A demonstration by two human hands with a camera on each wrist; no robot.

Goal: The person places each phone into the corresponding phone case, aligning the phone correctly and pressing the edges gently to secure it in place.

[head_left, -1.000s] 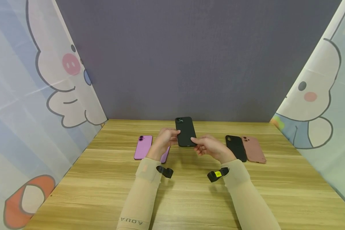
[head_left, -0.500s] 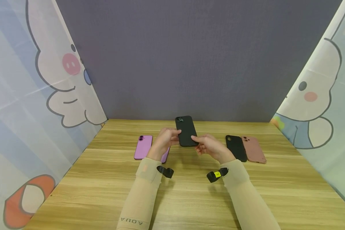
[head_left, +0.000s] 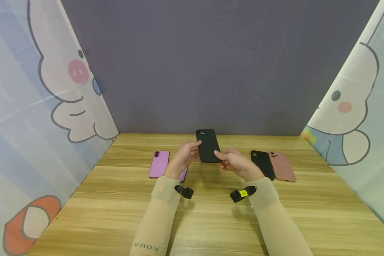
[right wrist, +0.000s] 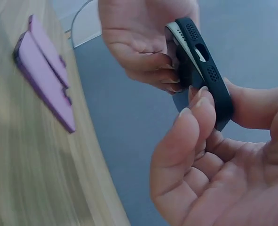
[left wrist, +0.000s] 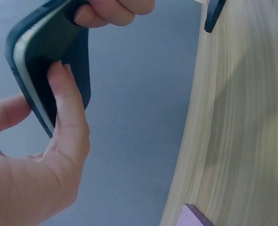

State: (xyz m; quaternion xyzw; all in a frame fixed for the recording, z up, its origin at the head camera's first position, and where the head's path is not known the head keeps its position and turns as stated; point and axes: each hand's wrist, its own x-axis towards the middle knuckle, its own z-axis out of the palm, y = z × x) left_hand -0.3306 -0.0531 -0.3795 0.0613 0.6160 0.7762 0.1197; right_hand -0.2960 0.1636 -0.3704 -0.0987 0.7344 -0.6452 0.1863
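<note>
Above the table, both hands hold a phone in a black phone case point(head_left: 208, 146), its back and camera cutout facing the head camera. My left hand point(head_left: 185, 156) pinches its left side, thumb on the back and fingers on the screen side. With thumb and fingertips, my right hand point(head_left: 236, 164) grips the lower right corner. The right wrist view shows the case's bottom edge with port and speaker holes; at one corner the pale rim of the phone point(right wrist: 177, 34) stands out of the case. In the left wrist view, the phone's pale edge point(left wrist: 22, 59) runs along the dark case.
Left on the wooden table point(head_left: 208, 220) lie a purple phone point(head_left: 159, 164) and a second purple phone point(head_left: 184, 174), partly hidden by the left hand. At right, a black phone case point(head_left: 262, 165) lies beside a pink one point(head_left: 282, 166). A grey panel point(head_left: 208, 67) stands behind.
Both hands and the cased phone have shifted very slightly to the right. The left thumb sits a little higher along the case's side. The grips otherwise look the same.
</note>
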